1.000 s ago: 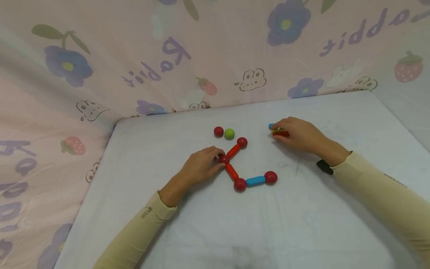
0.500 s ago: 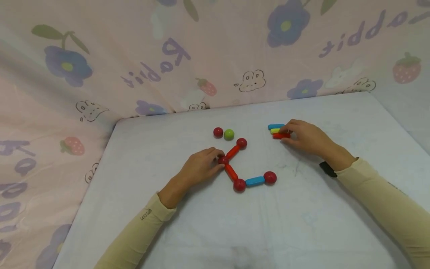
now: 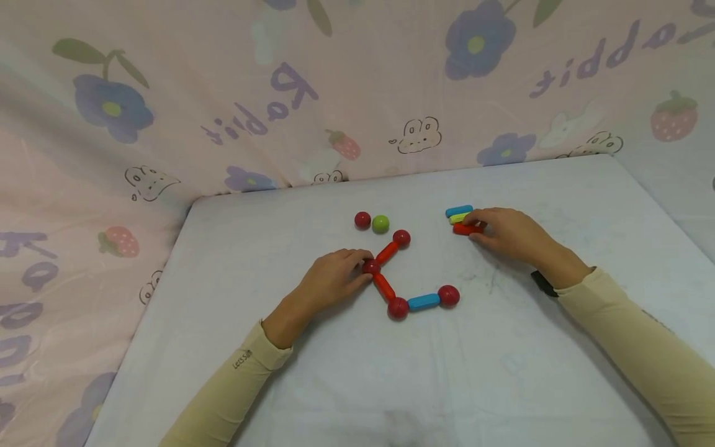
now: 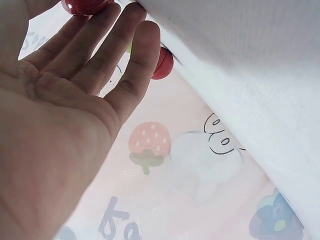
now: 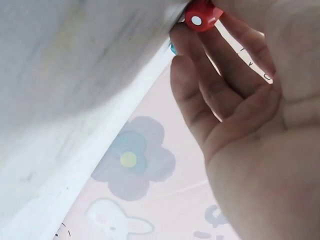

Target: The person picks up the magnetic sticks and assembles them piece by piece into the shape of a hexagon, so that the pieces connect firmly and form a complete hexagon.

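Observation:
In the head view my left hand (image 3: 334,278) holds the red ball (image 3: 371,267) at the corner of a ball-and-rod chain, thumb and fingers on either side. Two red rods (image 3: 384,287) run from that ball, each to another red ball. From the nearer red ball (image 3: 398,308) a blue rod (image 3: 424,302) leads right to a last red ball (image 3: 449,296). My right hand (image 3: 511,234) pinches a red rod (image 3: 465,229) between thumb and fingers. Its end shows a pale round spot in the right wrist view. Just behind it lie a yellow-green rod (image 3: 458,218) and a blue rod (image 3: 459,211).
Behind the chain, a loose red ball (image 3: 362,220) and a green ball (image 3: 380,224) sit side by side. A white cloth covers the table (image 3: 346,379). A patterned pink curtain (image 3: 357,81) hangs along its back and left edges.
My right hand has drawn back to the right and slightly nearer, uncovering the blue and yellow-green rods. It now pinches the red rod's right end. My left hand stays on the corner ball.

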Available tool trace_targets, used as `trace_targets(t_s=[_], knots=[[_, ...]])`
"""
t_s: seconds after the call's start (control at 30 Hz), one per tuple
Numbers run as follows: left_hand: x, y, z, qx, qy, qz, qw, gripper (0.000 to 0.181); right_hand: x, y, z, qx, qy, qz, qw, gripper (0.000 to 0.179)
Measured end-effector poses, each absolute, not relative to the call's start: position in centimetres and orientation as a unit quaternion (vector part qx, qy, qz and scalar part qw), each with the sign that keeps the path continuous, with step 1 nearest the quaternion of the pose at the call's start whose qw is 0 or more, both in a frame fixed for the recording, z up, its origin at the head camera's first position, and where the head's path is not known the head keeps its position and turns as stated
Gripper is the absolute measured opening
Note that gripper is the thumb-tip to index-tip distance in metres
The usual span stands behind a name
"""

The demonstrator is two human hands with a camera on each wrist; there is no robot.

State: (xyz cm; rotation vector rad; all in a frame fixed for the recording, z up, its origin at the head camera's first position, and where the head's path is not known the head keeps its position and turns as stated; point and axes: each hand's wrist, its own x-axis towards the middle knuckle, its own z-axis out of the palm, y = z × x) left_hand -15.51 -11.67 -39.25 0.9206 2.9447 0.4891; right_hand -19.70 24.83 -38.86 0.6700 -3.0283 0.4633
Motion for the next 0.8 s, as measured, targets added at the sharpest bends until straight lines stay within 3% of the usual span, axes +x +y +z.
trace_targets(t_s=[0.8], knots=[[-15.29,-12.10,-39.06,0.312,0.936,0.166,-0.002,0.038,-18.78,25.14,-38.57,0.194,-0.965,0.177,-0.005,0.030]])
